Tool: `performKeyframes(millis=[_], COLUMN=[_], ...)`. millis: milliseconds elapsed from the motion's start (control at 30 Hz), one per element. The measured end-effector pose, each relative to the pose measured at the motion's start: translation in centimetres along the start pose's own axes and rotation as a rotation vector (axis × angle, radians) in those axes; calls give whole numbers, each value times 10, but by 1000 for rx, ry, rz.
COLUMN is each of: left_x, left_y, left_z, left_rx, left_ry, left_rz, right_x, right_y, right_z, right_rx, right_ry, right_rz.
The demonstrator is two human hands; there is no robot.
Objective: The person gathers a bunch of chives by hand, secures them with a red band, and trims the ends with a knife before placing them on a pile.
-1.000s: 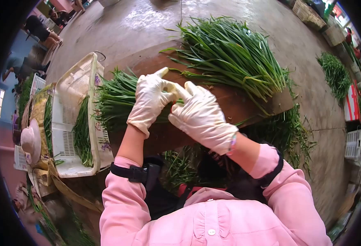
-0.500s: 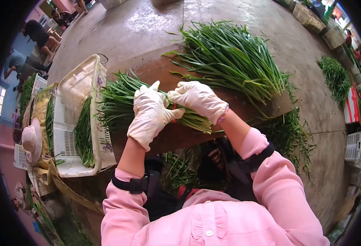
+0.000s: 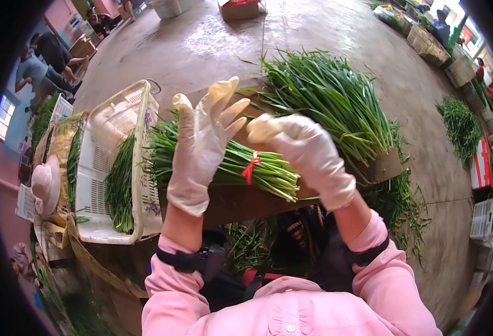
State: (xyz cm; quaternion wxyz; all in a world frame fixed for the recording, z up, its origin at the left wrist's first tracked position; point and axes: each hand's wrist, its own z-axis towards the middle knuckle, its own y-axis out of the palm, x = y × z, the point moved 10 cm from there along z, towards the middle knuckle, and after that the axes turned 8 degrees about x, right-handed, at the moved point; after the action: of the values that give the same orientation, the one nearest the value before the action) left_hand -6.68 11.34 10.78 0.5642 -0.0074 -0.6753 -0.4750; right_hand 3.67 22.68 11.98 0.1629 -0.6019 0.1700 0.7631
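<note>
A bunch of garlic chives (image 3: 273, 172) lies on the brown board (image 3: 224, 197), bound by a red tie (image 3: 251, 167). Above its leafy part is my left hand (image 3: 198, 147), in a pale glove, fingers spread and holding nothing. My right hand (image 3: 311, 155), gloved too, hovers over the bunch to the right of the tie. Its fingers are curled together, and whatever may be between them is hidden. Farther back on the board rests a large loose pile of chives (image 3: 327, 98), stems pointing toward me.
To the left stands a white plastic crate (image 3: 145, 126) with chives (image 3: 122, 182) inside. Beyond it hangs a pale hat (image 3: 45, 185). Scraps of leaves (image 3: 406, 215) litter the floor. Several people sit or bend at the far left; a carton (image 3: 239, 10) stands at the back.
Both hands have come up off the bunch; the left has opened and spread its fingers. The red tie now shows plainly. The whole view has shifted slightly.
</note>
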Motion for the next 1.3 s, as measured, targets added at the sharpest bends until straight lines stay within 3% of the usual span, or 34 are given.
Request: performKeyframes(millis=[67,167,200,233,267,300,367,400,433,500,567,600,633,700,767,800,833,867,900,967,1067,1100,1167,1233,1300], left_x=[-14,-32,-39,-47,-50,-54,-46,-43,-38,-37,-46,-53,-57,-45,-47,-49,-53,-70,-85,-95,-93,-98,-100,-88,-78], left_y=[-1,16,21,23,16,10,23,23,26,20,-1,-20,-29,-26,18,46,66,64,53,37,45,37,35,76,105], left_z=[2,7,6,2,-2,-7,-16,-19,-25,-30,-24,-19,-17,-25,-36,-46,-59,-67,-70,-69,-62,-62,-59,-71,-82], left_rx=[39,-4,15,-84,-9,66,22,40,25,82,181,277,302,291,41,17,-8,28,79,43,-114,-102,-167,-140,-111], left_ry=[-36,-19,-30,-126,-164,-200,-165,-149,-94,-68,-104,-128,-89,27,106,74,48,-5,-66,-160,-109,-220,-229,-192,-147], left_rz=[-4,97,208,225,156,87,62,83,112,167,134,-57,-139,305,472,576,678,582,502,494,585,691,723,744,761], right_x=[-11,6,19,25,14,18,2,-3,-11,-9,3,16,23,3,27,46,40,41,47,64,54,56,33,44,42], right_y=[27,63,62,62,62,62,72,87,90,92,76,59,28,-15,-31,-37,-33,-25,-28,-25,-24,-20,-30,-16,-24], right_z=[-13,-21,-24,-26,-30,-36,-50,-59,-69,-76,-57,-45,-28,1,15,13,7,2,4,14,10,10,-3,-3,-3], right_rx=[19,-314,-307,-250,-195,-193,-238,-348,-285,-308,-502,-473,-171,124,152,207,176,148,156,190,227,207,169,37,-19], right_ry=[-285,98,101,-30,-158,-156,-305,-370,-407,-408,-38,191,254,39,118,64,68,123,-9,-171,-56,15,-90,183,105], right_rz=[-581,-677,-679,-523,-365,-367,-268,-390,-384,-419,30,37,374,490,442,453,431,674,354,27,261,360,110,480,185])
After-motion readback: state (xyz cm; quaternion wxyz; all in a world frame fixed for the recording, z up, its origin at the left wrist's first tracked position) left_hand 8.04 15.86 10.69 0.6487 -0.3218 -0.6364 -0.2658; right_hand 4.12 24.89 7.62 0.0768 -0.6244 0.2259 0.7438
